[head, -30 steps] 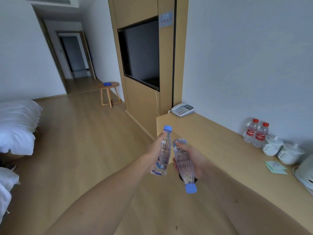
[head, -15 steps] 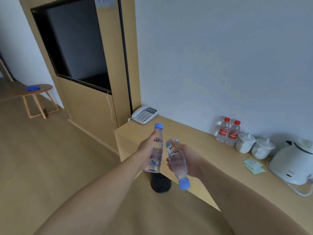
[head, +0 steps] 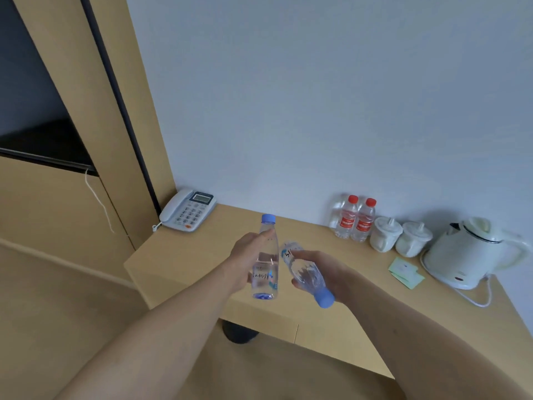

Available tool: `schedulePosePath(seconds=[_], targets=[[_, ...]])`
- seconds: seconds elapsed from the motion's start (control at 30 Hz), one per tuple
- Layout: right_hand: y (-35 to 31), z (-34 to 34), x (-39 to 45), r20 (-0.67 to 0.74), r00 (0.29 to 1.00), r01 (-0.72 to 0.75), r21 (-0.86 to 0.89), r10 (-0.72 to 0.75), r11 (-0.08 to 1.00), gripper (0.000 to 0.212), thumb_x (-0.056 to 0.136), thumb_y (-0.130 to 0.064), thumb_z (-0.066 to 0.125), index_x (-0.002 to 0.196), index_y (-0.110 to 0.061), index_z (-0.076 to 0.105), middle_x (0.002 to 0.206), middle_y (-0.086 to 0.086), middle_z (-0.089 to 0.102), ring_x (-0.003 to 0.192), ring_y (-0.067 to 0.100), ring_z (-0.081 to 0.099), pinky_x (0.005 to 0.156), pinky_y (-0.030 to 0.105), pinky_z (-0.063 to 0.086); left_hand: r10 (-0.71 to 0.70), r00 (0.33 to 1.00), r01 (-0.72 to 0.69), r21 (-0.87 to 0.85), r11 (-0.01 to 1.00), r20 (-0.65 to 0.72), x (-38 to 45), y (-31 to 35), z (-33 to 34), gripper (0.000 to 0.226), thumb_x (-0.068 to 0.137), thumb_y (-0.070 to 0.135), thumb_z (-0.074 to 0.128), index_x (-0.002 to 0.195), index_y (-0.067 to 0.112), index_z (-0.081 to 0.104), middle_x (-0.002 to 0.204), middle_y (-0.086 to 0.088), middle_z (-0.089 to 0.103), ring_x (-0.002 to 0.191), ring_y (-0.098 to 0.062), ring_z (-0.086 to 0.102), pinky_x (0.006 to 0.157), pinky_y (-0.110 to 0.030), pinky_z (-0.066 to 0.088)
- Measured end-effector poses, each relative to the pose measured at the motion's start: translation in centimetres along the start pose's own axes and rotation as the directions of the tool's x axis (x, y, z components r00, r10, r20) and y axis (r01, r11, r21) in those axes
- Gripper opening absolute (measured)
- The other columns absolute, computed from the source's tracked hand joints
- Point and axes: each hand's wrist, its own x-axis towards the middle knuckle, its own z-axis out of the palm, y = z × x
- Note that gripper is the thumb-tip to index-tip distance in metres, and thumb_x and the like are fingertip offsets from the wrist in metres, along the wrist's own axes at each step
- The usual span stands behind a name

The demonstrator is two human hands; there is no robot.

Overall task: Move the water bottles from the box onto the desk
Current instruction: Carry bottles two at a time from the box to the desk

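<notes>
My left hand (head: 248,262) grips an upright bottle (head: 266,264) above the surface (head: 184,255). My right hand (head: 326,272) clasps an inverted bottle (head: 304,272). Both sets of fingers are mostly hidden behind them.

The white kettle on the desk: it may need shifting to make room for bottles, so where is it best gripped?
Take the white kettle by its loop handle, which sticks out on its right side, away from the lidded cups. Come in from the right with a closed grip around the handle; mind the cord trailing from the base.
</notes>
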Motion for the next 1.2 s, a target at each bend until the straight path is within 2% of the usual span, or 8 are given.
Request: schedulePosePath(seconds=[0.2,0.33,0.43,0.63,0.77,0.93,1.03,1.2], targets=[[-3.6,-2.6,5.4,0.011,0.999,-0.03,-0.038,0.031,0.999,0.035,0.08,-0.018,0.08,0.105,-0.001,0.063,0.086,0.017,0.06,0.068,0.032,0.062,0.049,0.031,0.051,0.063,0.998,-0.062,0.056,0.996,-0.013,8.3,1.8,1.8,0.039,0.088,0.037,0.079,0.104,0.005,0.066,0.111,-0.013,0.069,0.092,-0.031,0.07,0.076,-0.045,0.057],[-7.4,-4.9,9.3,-0.09,0.996,-0.032,-0.144,0.02,0.989,0.042,0.074,-0.007,0.086,0.109,0.006,0.065,0.1,0.021,0.066,0.074,0.034,0.067,0.063,0.037,0.06,0.085,0.996,-0.083,0.11,0.99,-0.01,13.6,3.3,3.3,0.04,0.086,0.033,0.082,0.106,0.004,0.063,0.109,-0.012,0.069,0.089,-0.026,0.069,0.083,-0.047,0.059],[-10.4,-6.4,12.1,-0.166,0.985,0.0,-0.283,-0.049,0.959,0.04,0.071,0.007,0.085,0.105,0.008,0.064,0.113,0.024,0.059,0.085,0.039,0.067,0.069,0.046,0.063,0.101,0.995,-0.097,0.175,0.98,-0.016,17.2,4.5,3.9,0.034,0.085,0.026,0.082,0.113,0.02,0.065,0.116,-0.008,0.068,0.1,-0.025,0.072,0.087,-0.05,0.062],[-14.4,-8.8,16.5,-0.301,0.921,0.051,-0.539,-0.249,0.841,0.018,0.074,0.013,0.075,0.082,-0.003,0.069,0.09,0.013,0.064,0.074,0.032,0.068,0.06,0.044,0.064,0.132,0.989,-0.103,0.327,0.94,-0.068,23.1,5.6,5.6,0.029,0.08,0.023,0.082,0.104,0.024,0.067,0.111,-0.01,0.068,0.104,-0.028,0.069,0.091,-0.05,0.06],[-15.9,-10.0,18.8,-0.336,0.865,0.025,-0.713,-0.372,0.7,0.024,0.075,0.005,0.077,0.092,-0.005,0.063,0.087,0.012,0.065,0.061,0.03,0.073,0.067,0.045,0.064,0.134,0.989,-0.102,0.37,0.923,-0.063,26.0,6.2,6.8,0.03,0.08,0.019,0.081,0.106,0.024,0.065,0.107,-0.004,0.071,0.1,-0.025,0.07,0.087,-0.044,0.061],[-17.1,-10.8,21.0,-0.331,0.804,-0.067,-0.876,-0.493,0.478,0.029,0.073,-0.011,0.083,0.096,-0.012,0.064,0.098,0.005,0.067,0.085,0.022,0.064,0.07,0.032,0.055,0.146,0.989,-0.138,0.444,0.885,0.015,28.9,6.5,8.4,0.03,0.083,0.019,0.076,0.11,0.022,0.064,0.108,0.001,0.07,0.101,-0.02,0.067,0.085,-0.034,0.056],[-17.9,-11.0,21.8,-0.361,0.767,-0.102,-0.885,-0.531,0.454,0.019,0.075,-0.006,0.076,0.089,-0.014,0.066,0.094,0.006,0.069,0.081,0.022,0.064,0.068,0.034,0.057,0.16,0.986,-0.158,0.49,0.857,0.039,30.2,6.7,9.2,0.03,0.083,0.02,0.073,0.111,0.02,0.062,0.103,0.004,0.066,0.087,-0.015,0.062,0.07,-0.024,0.051],[-17.8,-11.5,22.3,-0.369,0.731,-0.1,-0.89,-0.574,0.444,0.032,0.08,-0.001,0.066,0.11,-0.012,0.071,0.102,0.007,0.069,0.085,0.022,0.061,0.069,0.03,0.051,0.204,0.972,-0.234,0.523,0.82,0.115,31.9,7.0,10.3,0.035,0.08,0.016,0.078,0.11,0.014,0.06,0.098,0.006,0.06,0.084,-0.014,0.058,0.066,-0.022,0.046]])
